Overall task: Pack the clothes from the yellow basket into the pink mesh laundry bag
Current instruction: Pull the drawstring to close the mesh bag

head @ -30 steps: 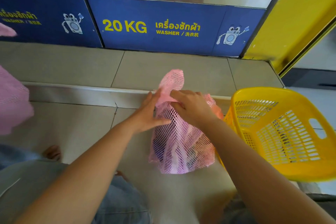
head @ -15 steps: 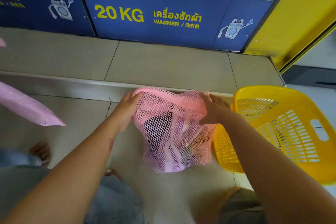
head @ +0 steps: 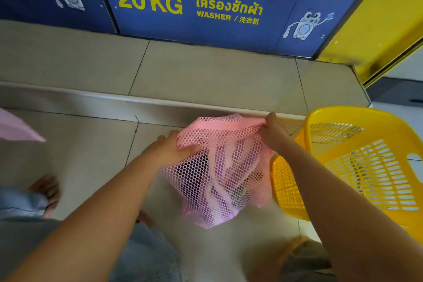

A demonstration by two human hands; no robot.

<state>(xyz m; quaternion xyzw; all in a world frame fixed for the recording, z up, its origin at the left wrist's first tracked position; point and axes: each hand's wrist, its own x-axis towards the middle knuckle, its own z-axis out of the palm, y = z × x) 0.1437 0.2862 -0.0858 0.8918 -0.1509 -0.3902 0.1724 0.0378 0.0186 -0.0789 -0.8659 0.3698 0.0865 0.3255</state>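
Observation:
The pink mesh laundry bag (head: 219,174) hangs in front of me above the tiled floor, bulging with pink, purple and dark clothes that show through the net. My left hand (head: 170,147) grips the left end of the bag's top edge. My right hand (head: 272,135) pinches the right end, so the top is stretched flat between them. The yellow basket (head: 357,167) stands tilted at the right, touching the bag's side; no clothes show through its slatted walls.
A raised tiled step (head: 206,78) runs across ahead, with blue washer panels (head: 206,7) marked 20 KG behind it. A yellow wall (head: 377,30) is at the right. Another pink bag (head: 16,128) and a person's foot (head: 45,188) sit at the left.
My hands left the gathered neck of the bag and moved apart to its two top corners, pulling the top edge wide and lifting the bag. The pink bag at the left shifted.

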